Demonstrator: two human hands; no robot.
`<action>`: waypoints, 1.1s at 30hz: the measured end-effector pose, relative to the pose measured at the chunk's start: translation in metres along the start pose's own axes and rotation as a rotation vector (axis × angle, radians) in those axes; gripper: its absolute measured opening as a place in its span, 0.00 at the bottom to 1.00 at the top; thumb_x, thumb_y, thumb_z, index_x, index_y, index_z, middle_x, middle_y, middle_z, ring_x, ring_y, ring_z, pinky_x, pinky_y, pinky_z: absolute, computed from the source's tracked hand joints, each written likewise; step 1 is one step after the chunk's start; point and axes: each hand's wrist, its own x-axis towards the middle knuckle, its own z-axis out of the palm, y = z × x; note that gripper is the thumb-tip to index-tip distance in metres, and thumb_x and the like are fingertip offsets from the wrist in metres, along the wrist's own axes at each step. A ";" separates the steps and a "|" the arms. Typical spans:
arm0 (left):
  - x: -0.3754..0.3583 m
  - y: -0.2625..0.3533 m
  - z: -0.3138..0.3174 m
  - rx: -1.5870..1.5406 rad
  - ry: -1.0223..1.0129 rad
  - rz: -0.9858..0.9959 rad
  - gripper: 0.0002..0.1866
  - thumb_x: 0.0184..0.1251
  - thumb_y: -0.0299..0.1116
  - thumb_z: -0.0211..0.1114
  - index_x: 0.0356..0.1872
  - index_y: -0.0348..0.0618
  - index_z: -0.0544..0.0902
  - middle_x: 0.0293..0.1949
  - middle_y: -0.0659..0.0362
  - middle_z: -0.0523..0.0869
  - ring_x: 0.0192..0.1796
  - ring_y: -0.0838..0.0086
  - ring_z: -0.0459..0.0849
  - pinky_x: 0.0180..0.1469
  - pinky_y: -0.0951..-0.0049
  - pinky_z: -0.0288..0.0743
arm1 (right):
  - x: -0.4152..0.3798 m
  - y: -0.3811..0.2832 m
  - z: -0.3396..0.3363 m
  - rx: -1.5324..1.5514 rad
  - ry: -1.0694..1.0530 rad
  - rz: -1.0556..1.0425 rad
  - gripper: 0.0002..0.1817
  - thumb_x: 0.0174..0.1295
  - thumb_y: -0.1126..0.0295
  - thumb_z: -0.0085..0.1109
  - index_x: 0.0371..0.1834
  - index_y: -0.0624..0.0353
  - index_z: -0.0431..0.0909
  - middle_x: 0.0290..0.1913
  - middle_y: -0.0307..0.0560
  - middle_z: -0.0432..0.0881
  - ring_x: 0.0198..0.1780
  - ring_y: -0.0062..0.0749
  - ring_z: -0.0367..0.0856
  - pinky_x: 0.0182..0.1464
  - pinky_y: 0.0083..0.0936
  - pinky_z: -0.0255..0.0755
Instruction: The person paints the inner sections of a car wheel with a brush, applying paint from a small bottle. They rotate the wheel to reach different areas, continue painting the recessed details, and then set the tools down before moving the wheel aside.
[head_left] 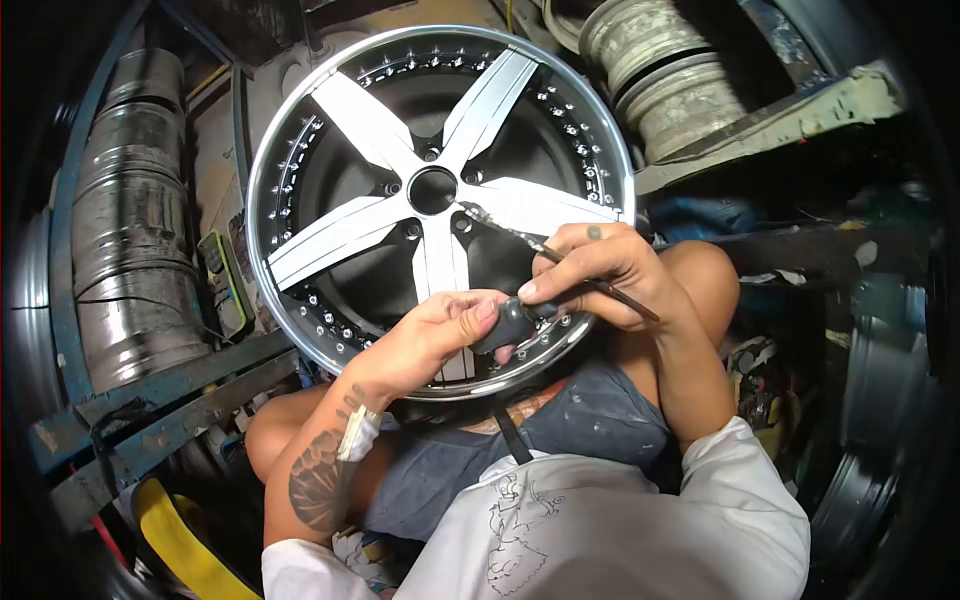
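Observation:
A large five-spoke wheel rim [345, 235] with white-silver spokes and a polished lip lies in front of my lap. My left hand [450, 330] is closed round a small dark bottle [513, 325] above the rim's lower edge. My right hand [605, 270] pinches the dark cap end of that bottle. Between its fingers it also holds a thin dark brush [540, 248], whose speckled shaft points up and left toward the hub hole. Small bolts line the rim's inner ring.
Stacked metal rims [140, 220] stand at the left behind a blue metal frame [85, 230]. More worn rims [665, 80] sit at the upper right beside a pale beam [770, 130]. A yellow strip [180, 540] is at the lower left.

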 end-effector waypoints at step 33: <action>0.010 -0.006 0.044 0.845 0.451 0.580 0.20 0.66 0.23 0.65 0.58 0.36 0.73 0.51 0.49 0.83 0.55 0.63 0.82 0.61 0.66 0.72 | 0.055 -0.002 -0.032 0.092 0.465 0.113 0.21 0.76 0.59 0.54 0.61 0.64 0.80 0.37 0.42 0.84 0.33 0.16 0.75 0.37 0.13 0.69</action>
